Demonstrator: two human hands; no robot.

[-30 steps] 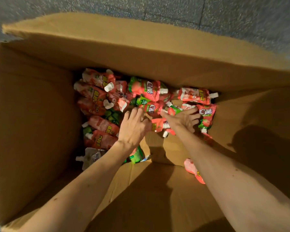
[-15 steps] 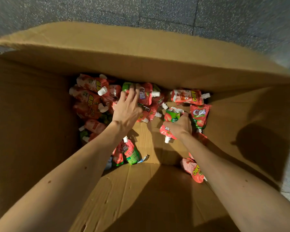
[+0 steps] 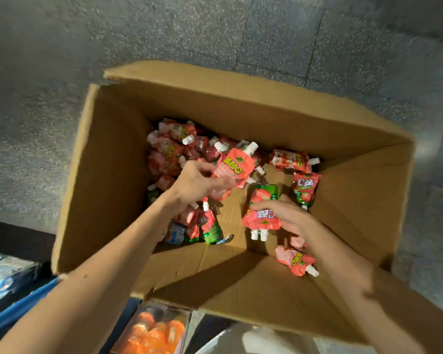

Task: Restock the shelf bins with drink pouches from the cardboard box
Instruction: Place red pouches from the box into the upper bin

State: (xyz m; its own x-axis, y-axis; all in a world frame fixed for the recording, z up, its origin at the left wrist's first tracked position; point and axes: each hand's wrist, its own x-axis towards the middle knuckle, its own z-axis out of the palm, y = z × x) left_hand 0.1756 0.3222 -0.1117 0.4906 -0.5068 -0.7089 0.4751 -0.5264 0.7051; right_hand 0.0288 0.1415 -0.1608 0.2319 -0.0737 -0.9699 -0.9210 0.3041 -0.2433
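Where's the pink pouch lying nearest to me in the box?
In the head view the pink pouch lies on the floor of the cardboard box at the near right, just below the right hand, apart from the pile at far left.

One cardboard box. Two hands: the left hand grips at least one pouch, the right hand a pair of pouches, judged by twin spouts. Three single pouches lie along the box's right wall; the far-left heap is too jumbled to count

Pouches inside cardboard box
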